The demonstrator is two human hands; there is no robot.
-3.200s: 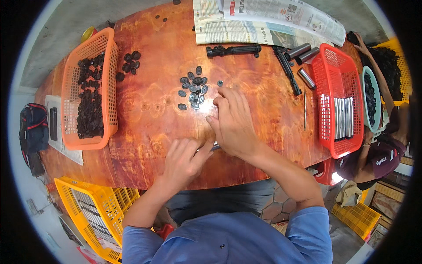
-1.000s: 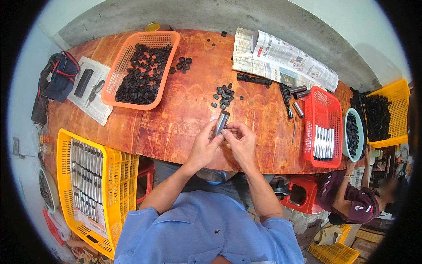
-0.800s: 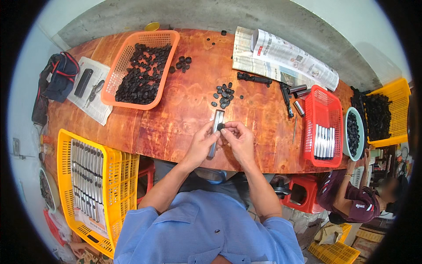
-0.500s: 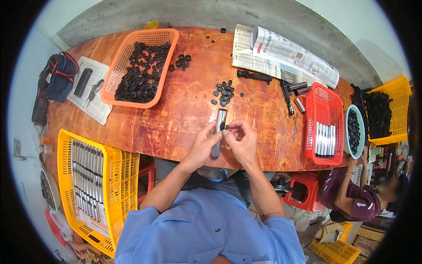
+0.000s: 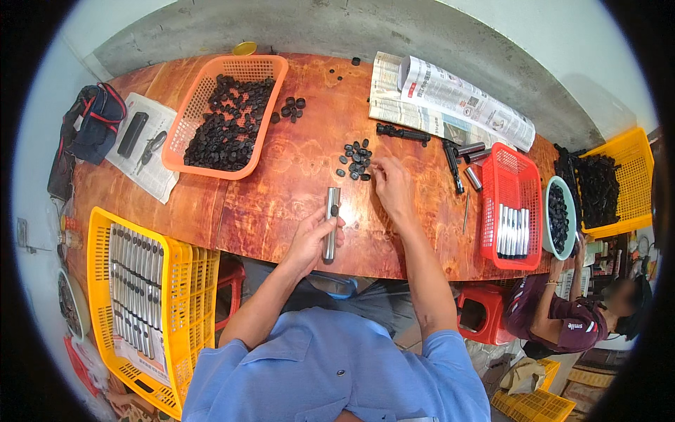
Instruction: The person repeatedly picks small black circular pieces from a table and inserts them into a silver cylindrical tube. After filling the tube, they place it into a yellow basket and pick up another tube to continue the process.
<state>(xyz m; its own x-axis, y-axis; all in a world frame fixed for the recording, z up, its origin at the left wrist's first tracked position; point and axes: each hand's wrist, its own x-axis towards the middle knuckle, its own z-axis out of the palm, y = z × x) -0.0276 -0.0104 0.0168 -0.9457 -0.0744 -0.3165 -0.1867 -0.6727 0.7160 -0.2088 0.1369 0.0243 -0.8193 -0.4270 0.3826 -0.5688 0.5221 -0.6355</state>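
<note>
Right hand point(image 5: 392, 184) now off tube point(image 5: 331, 222).

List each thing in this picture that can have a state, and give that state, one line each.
Left hand: gripping the metal tube.
Right hand: fingers at the loose black caps.
Orange basket: part full of black caps.
Red basket: holds a row of tubes.
Newspaper: partly rolled.

free: bare table point(image 5: 281, 190) at frame centre, between orange basket point(image 5: 225, 112) upper left and red basket point(image 5: 510, 204) right | blocked: caps point(image 5: 355, 158) just above centre; newspaper point(image 5: 450, 98), black tools point(image 5: 453, 165) upper right
</note>
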